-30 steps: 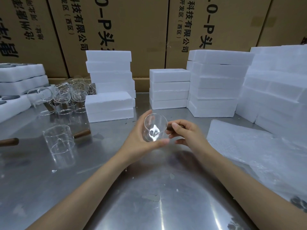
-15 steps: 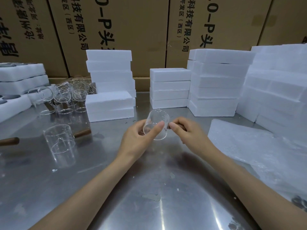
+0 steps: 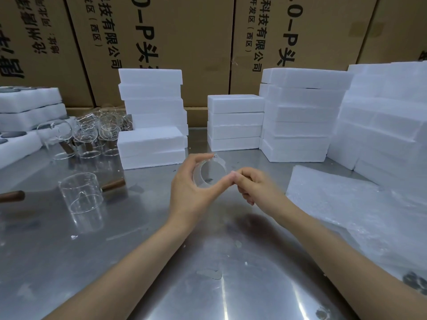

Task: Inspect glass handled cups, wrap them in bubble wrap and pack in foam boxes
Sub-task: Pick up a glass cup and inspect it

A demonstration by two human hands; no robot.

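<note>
A clear glass cup (image 3: pixel 211 172) is held above the steel table at centre, lying on its side with its round end toward me. My left hand (image 3: pixel 193 192) curls thumb and fingers around its body. My right hand (image 3: pixel 256 187) grips the cup's handle, which its fingers hide. Another glass cup (image 3: pixel 80 196) with a brown wooden handle (image 3: pixel 113 184) stands on the table at the left. Sheets of bubble wrap (image 3: pixel 346 204) lie at the right. Closed white foam boxes (image 3: pixel 234 122) are stacked at the back.
Several more glass cups (image 3: pixel 87 135) cluster at the back left beside a foam stack (image 3: pixel 151 118). Open foam trays (image 3: pixel 20 121) sit at the far left. Tall foam stacks (image 3: pixel 381 116) fill the right. Cardboard cartons (image 3: pixel 161 38) wall the back. A wooden handle (image 3: pixel 11 196) pokes in at left.
Both hands have turned the cup: a second ago its shiny end faced me, then it tipped sideways, and now its round end faces me again, slightly higher and farther away.
</note>
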